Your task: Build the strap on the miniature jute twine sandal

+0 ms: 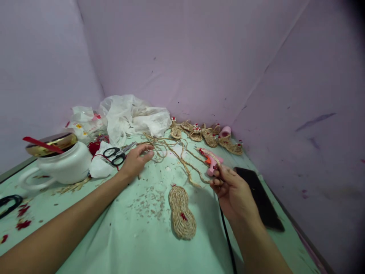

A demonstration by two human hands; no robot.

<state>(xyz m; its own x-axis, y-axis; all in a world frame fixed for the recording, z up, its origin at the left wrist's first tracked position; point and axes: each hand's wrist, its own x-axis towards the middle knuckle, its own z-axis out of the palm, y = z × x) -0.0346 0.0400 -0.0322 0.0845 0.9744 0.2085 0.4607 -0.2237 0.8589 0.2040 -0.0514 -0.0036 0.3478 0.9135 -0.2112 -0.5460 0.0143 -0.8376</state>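
Observation:
My right hand [235,190] pinches the end of a pale braided straw cord [214,156] between thumb and fingers. Just behind it lies a pink glue gun [211,166] with an orange trigger, partly covered by the cord and hand. My left hand [138,160] reaches forward, its fingers and thumb apart, beside a loose heap of straw cords [182,160] spread over the table. Between my forearms a coiled straw shoe sole [181,213] lies flat, with a small red mark near its wider end. Black-handled scissors [117,155] rest left of my left hand.
A white pot [64,163] carrying a gold bowl [53,144] stands at left. White plastic bags [134,116] are piled behind. Several small straw slippers [209,137] line the back wall. A dark flat device [259,198] lies at right, near a black cable [227,236].

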